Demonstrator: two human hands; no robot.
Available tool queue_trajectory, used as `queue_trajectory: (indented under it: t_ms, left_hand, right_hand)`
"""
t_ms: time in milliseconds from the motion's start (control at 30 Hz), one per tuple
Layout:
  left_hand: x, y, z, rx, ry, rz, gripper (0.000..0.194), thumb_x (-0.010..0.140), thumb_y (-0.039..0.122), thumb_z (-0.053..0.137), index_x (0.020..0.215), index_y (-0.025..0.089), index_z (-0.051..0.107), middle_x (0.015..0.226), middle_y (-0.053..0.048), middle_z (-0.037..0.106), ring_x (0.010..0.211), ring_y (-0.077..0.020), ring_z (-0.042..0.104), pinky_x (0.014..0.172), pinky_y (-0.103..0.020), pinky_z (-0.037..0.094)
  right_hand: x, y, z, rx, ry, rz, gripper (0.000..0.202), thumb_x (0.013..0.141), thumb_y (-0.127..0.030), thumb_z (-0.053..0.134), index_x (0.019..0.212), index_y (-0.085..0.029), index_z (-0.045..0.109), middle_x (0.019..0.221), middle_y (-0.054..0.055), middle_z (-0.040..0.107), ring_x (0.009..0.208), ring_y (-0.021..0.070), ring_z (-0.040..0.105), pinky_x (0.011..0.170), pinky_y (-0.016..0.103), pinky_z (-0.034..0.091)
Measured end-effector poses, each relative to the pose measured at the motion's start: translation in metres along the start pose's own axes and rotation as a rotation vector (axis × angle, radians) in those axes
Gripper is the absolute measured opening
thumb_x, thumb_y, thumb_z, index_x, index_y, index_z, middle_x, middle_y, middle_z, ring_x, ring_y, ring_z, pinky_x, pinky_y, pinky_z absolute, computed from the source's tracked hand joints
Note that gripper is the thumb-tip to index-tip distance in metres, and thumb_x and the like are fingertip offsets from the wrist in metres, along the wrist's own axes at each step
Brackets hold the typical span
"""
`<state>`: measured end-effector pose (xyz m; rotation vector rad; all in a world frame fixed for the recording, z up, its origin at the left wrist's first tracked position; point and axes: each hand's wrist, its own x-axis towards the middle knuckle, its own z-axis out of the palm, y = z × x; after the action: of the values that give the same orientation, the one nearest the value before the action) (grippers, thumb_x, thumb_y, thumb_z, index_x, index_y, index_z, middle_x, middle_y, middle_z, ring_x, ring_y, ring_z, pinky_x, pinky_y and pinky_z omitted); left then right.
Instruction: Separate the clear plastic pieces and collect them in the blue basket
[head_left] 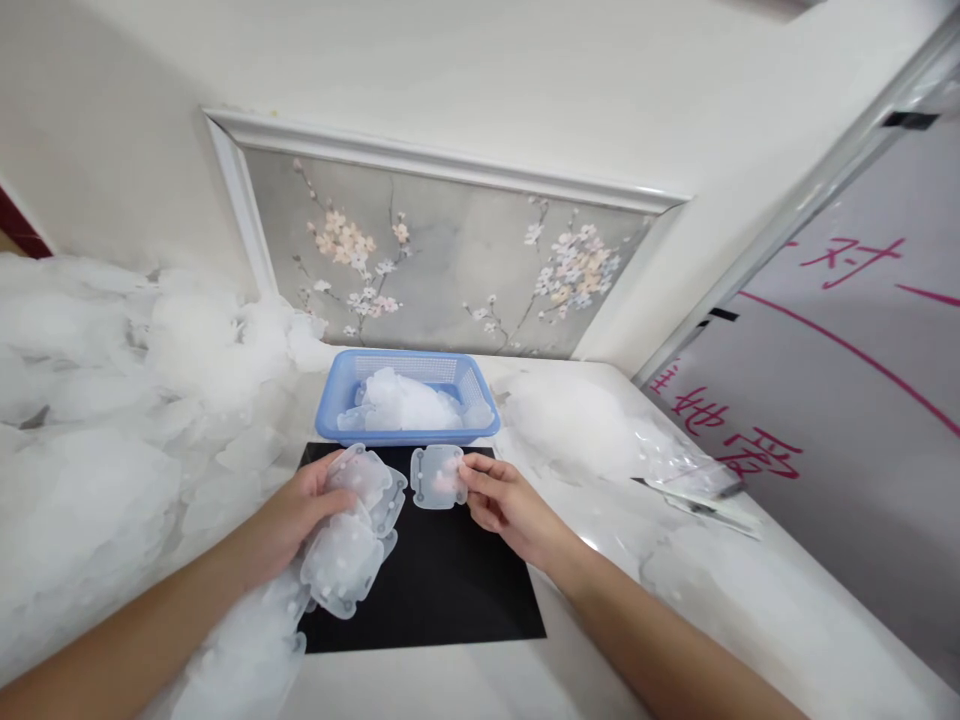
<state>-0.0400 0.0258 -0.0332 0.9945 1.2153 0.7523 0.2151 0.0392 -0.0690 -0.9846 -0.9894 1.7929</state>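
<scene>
My left hand (309,505) grips several translucent plastic pieces (343,562), overlapping one another above the left part of a black mat (457,590). Between the thumb and fingers of my right hand (499,498) is a single translucent plastic piece (436,477), roughly square with notched corners, held up over the mat's far edge. Just beyond both hands stands a blue basket (409,437) with more whitish pieces (409,400) inside. The two hands are apart.
Large heaps of translucent pieces (82,440) cover the left side. To the right lie a full clear plastic bag (570,420) and a flat pale object (701,508). Behind is a wall with a framed floral panel (465,250); a whiteboard (847,400) with red writing stands at right.
</scene>
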Motion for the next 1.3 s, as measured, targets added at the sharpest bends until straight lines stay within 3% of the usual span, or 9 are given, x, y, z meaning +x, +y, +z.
queue_trajectory:
  t_ms: [133, 233, 367, 500, 700, 867, 1000, 1200, 1300]
  left_hand:
    - [0.001, 0.0, 0.0, -0.002, 0.004, -0.018, 0.04, 0.066, 0.025, 0.074, 0.105, 0.022, 0.062, 0.086, -0.001, 0.067, 0.071, -0.0181, 0.062, 0.065, -0.03, 0.048]
    - [0.002, -0.001, 0.0, -0.011, -0.009, -0.017, 0.044, 0.066, 0.025, 0.076, 0.107, 0.021, 0.061, 0.083, 0.0, 0.066, 0.07, -0.0167, 0.06, 0.064, -0.028, 0.046]
    - [0.001, -0.001, 0.0, -0.007, -0.023, -0.026, 0.046, 0.064, 0.026, 0.077, 0.107, 0.021, 0.061, 0.084, 0.0, 0.066, 0.07, -0.0161, 0.059, 0.063, -0.027, 0.045]
    - [0.0, 0.002, 0.001, 0.004, -0.023, -0.027, 0.043, 0.066, 0.027, 0.077, 0.105, 0.02, 0.061, 0.083, -0.001, 0.066, 0.069, -0.0172, 0.059, 0.063, -0.029, 0.045]
    - [0.0, 0.0, 0.0, -0.009, -0.074, -0.015, 0.041, 0.065, 0.03, 0.08, 0.101, 0.02, 0.063, 0.081, 0.0, 0.066, 0.069, -0.0158, 0.058, 0.063, -0.027, 0.044]
    - [0.001, -0.002, -0.002, 0.022, -0.134, -0.019, 0.05, 0.066, 0.04, 0.084, 0.108, 0.019, 0.066, 0.084, -0.002, 0.068, 0.072, -0.0165, 0.059, 0.066, -0.026, 0.044]
    - [0.002, -0.004, -0.004, 0.085, -0.203, 0.002, 0.057, 0.071, 0.051, 0.08, 0.118, 0.02, 0.067, 0.095, -0.004, 0.071, 0.082, -0.0189, 0.062, 0.071, -0.026, 0.046]
    - [0.0, -0.004, -0.003, 0.021, 0.037, -0.062, 0.059, 0.072, 0.06, 0.075, 0.112, 0.017, 0.069, 0.099, -0.01, 0.074, 0.09, -0.0259, 0.068, 0.074, -0.032, 0.052]
    - [-0.002, -0.001, -0.001, -0.045, -0.009, -0.082, 0.058, 0.074, 0.058, 0.075, 0.111, 0.015, 0.067, 0.097, -0.014, 0.076, 0.091, -0.0297, 0.07, 0.075, -0.036, 0.054]
  right_hand:
    - [0.001, 0.001, -0.001, 0.056, 0.036, 0.046, 0.037, 0.067, -0.045, 0.084, 0.08, -0.02, 0.06, 0.062, -0.004, 0.061, 0.04, 0.0078, 0.049, 0.038, 0.022, 0.02]
    - [0.001, 0.002, -0.001, 0.097, 0.017, 0.028, 0.037, 0.071, -0.051, 0.081, 0.082, -0.02, 0.062, 0.082, 0.004, 0.07, 0.07, 0.0173, 0.069, 0.052, 0.023, 0.042]
    - [0.0, 0.003, 0.0, 0.064, -0.054, -0.043, 0.036, 0.076, -0.052, 0.076, 0.07, -0.019, 0.062, 0.081, 0.004, 0.069, 0.073, 0.0162, 0.064, 0.067, 0.029, 0.048]
    - [-0.001, 0.003, 0.001, 0.023, -0.056, -0.081, 0.025, 0.067, -0.031, 0.085, 0.079, -0.022, 0.065, 0.087, 0.001, 0.069, 0.08, 0.0158, 0.061, 0.076, 0.031, 0.049]
    - [-0.002, 0.0, 0.001, 0.061, -0.081, -0.061, 0.021, 0.071, -0.029, 0.081, 0.083, -0.022, 0.067, 0.097, 0.003, 0.068, 0.094, 0.0184, 0.062, 0.086, 0.035, 0.049]
    - [-0.001, 0.007, 0.006, -0.112, -0.057, -0.082, 0.031, 0.072, -0.042, 0.081, 0.091, -0.021, 0.068, 0.085, 0.001, 0.067, 0.077, 0.0142, 0.058, 0.073, 0.029, 0.045]
    - [-0.001, 0.014, 0.019, -0.348, -0.135, -0.102, 0.038, 0.072, -0.049, 0.08, 0.092, -0.018, 0.07, 0.071, -0.003, 0.059, 0.062, 0.0099, 0.049, 0.061, 0.025, 0.037]
    - [-0.002, 0.009, 0.017, -0.237, -0.037, -0.029, 0.038, 0.074, -0.054, 0.075, 0.077, -0.017, 0.064, 0.046, -0.005, 0.054, 0.045, 0.0081, 0.041, 0.051, 0.023, 0.031]
    - [-0.001, 0.001, 0.006, -0.167, -0.033, 0.055, 0.04, 0.069, -0.053, 0.078, 0.078, -0.017, 0.064, 0.041, -0.006, 0.052, 0.038, 0.007, 0.037, 0.043, 0.021, 0.027]
